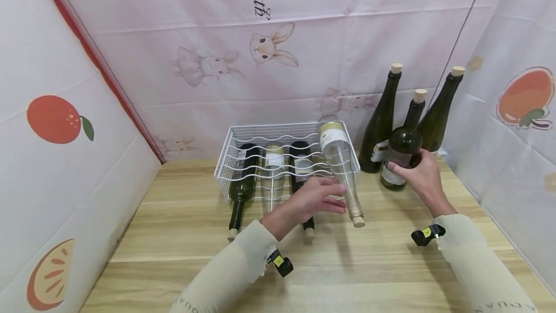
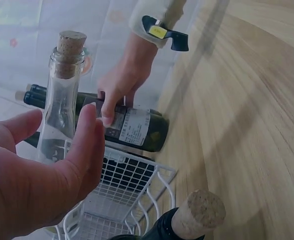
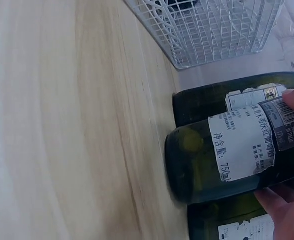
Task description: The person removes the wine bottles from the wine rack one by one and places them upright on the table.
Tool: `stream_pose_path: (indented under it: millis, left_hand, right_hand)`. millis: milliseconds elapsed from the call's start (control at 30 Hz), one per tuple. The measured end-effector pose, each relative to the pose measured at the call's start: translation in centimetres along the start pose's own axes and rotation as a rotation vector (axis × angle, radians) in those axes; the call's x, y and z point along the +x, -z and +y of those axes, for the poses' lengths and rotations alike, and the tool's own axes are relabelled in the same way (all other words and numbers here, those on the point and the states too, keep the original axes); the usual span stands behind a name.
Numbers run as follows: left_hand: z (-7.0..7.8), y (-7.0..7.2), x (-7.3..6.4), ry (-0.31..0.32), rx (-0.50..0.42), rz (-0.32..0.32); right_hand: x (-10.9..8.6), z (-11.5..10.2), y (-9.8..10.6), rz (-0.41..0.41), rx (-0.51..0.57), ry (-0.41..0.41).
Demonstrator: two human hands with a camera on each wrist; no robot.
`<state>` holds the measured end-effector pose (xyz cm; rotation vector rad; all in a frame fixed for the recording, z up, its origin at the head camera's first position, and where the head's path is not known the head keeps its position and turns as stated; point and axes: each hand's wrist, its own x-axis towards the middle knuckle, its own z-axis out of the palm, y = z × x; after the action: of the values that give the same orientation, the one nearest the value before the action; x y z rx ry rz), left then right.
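My right hand (image 1: 423,175) grips a dark green wine bottle (image 1: 405,141) around its body. That bottle is upright and corked, with a white label (image 3: 241,145); whether its base touches the table I cannot tell. My left hand (image 1: 319,194) is beside the neck of a clear glass bottle (image 1: 336,153). Thumb and fingers are apart around that neck in the left wrist view, not closed on it. The clear bottle lies tilted in the right end of a white wire rack (image 1: 223,170), its cork (image 2: 72,42) toward me.
Two tall green bottles, one at left (image 1: 378,129) and one at right (image 1: 438,115), stand behind the gripped one. The rack also holds a dark bottle (image 1: 243,187), a clear bottle (image 1: 272,177) and another dark bottle (image 1: 300,163). A printed curtain (image 1: 208,105) hangs behind the wooden table (image 1: 173,221).
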<state>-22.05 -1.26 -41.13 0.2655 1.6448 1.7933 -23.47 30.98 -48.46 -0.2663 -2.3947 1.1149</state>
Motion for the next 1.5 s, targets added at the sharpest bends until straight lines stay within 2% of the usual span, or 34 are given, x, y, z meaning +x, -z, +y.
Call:
stream_pose_path:
  millis: [233, 467, 900, 1133, 1500]
  left_hand:
    - [-0.3, -0.3, 0.5, -0.005, -0.051, 0.002]
    - [-0.7, -0.5, 0.9, -0.03, -0.09, -0.003]
    - [-0.8, -1.0, 1.2, -0.043, -0.136, 0.021]
    - [-0.9, -1.2, 1.3, -0.07, -0.129, 0.053]
    - [-1.1, -1.3, 1.5, -0.061, -0.1, 0.124]
  right_hand:
    - [0.0, 0.6, 0.3, -0.017, 0.013, -0.033]
    - [0.6, 1.0, 0.2, -0.045, 0.014, -0.002]
    - [1.2, 0.4, 0.7, -0.181, 0.002, -0.052]
    - [1.1, 0.5, 0.8, -0.172, -0.001, -0.029]
    - [1.2, 0.1, 1.0, -0.182, -0.035, -0.025]
